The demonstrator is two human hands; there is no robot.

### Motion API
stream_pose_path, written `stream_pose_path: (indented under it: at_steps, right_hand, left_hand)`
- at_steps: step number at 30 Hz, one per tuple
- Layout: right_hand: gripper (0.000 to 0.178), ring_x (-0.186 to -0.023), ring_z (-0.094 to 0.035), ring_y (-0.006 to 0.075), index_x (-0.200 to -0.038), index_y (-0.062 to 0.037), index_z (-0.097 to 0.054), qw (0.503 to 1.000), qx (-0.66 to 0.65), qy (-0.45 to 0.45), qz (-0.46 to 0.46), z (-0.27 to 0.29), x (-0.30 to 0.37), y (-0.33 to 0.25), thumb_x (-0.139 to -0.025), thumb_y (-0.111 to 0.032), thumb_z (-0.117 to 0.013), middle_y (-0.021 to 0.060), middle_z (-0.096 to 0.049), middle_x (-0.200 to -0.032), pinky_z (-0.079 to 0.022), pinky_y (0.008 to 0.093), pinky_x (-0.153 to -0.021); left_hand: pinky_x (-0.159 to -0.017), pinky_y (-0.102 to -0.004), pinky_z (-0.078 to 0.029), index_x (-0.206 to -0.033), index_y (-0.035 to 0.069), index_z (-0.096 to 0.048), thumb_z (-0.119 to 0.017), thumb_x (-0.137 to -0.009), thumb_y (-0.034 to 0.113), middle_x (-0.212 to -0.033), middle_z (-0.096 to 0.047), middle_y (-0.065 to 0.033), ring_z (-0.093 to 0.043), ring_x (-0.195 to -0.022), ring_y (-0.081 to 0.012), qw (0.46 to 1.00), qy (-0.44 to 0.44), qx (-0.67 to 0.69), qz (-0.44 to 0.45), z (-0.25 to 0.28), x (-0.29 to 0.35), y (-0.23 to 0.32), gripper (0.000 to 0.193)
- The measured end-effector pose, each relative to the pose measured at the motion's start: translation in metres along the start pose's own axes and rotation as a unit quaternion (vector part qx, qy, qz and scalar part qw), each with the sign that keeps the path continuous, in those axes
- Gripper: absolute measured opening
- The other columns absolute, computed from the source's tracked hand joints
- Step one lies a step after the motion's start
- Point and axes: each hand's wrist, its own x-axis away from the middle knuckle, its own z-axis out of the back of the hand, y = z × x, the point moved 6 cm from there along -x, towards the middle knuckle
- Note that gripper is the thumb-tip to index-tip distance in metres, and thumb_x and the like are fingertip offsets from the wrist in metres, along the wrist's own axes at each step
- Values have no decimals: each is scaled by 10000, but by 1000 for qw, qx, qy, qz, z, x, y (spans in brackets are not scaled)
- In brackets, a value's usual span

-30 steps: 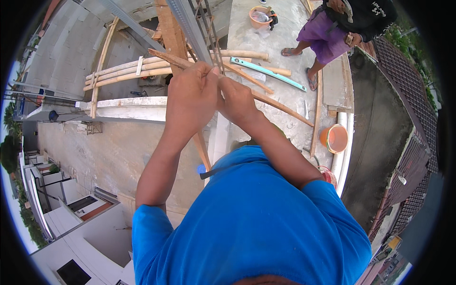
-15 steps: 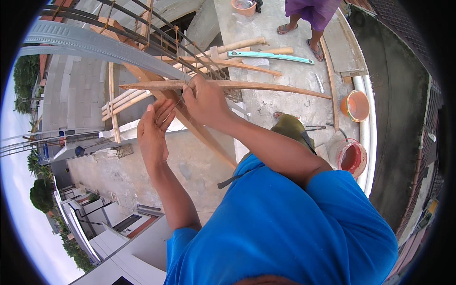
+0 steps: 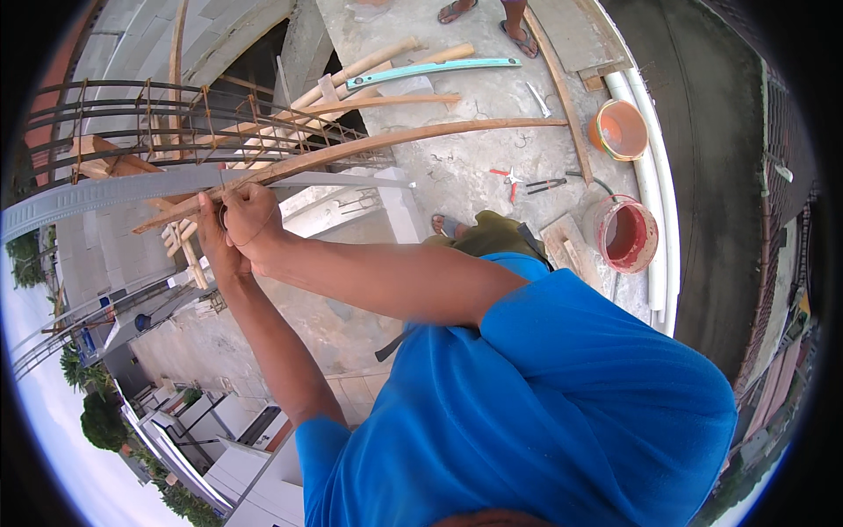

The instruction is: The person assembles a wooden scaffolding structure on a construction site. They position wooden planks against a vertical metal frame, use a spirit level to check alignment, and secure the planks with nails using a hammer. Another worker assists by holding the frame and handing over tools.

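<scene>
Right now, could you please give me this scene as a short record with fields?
Place: concrete slab high above buildings
Left hand: closed on the grey metal strip
Right hand: closed at the same spot, thin wire looped over it
Beside hands: long wooden pole, rebar cage
On slab: red pliers, orange bucket, red bucket
Other person: sandalled feet, top edge

Beside the white pipe (image 3: 654, 211) you have two buckets: one orange (image 3: 619, 129), one red inside (image 3: 625, 234). Left of them lie two pliers (image 3: 527, 183).
</scene>
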Motion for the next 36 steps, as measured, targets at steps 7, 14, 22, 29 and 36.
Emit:
stream_pose_path:
  at_steps: [7,14,22,29,36]
  right_hand:
    - [330,-601,-671,181,-1124,27,-597,925,247,-279,80,109,17,-21,-988,-241,-734,126,-689,-824,-535,351,-562]
    - [289,-904,-702,225,-1119,-68,-687,787,608,38,-99,524,-7,-90,-974,-317,-707,111,-733,-975,-545,397,-836]
    - [224,-715,-670,151,-1125,-8,-655,792,527,306,-38,699,-24,-229,-986,-182,-670,73,-707,-912,-550,322,-656]
    - [162,-691,-671,138,-1037,9,-662,707,652,262,84,705,-129,-276,-1007,-149,-639,76,-701,-867,-557,305,-660]
    - [155,-776,-711,217,-1042,-18,-693,668,665,312,116,687,-203,-288,-989,-160,-657,113,-731,-896,-569,360,-742]
  left_hand:
    - [-1197,-490,-417,-1528,5,-434,-505,-1076,551,-1545,-502,-213,-492,-1429,-362,998,2,-25,-58,5,-16,-16,713]
    - [-1235,-584,-363,-1548,38,-399,-479,-1052,597,-1539,-494,-233,-440,-1468,-459,989,98,5,-109,-15,-26,-24,751]
    - [-1277,-671,-193,-1561,-7,-332,-514,-980,720,-1540,-414,-343,-307,-1509,-545,981,90,121,-126,-21,-35,-50,949]
    - [-1257,-740,-33,-1615,7,-278,-532,-880,839,-1586,-374,-336,-197,-1533,-586,975,-11,158,-153,-1,-44,-63,1138]
    - [-1221,-791,43,-1648,108,-308,-581,-854,825,-1667,-354,-208,-135,-1565,-551,975,-107,136,-137,-6,-47,-58,1105]
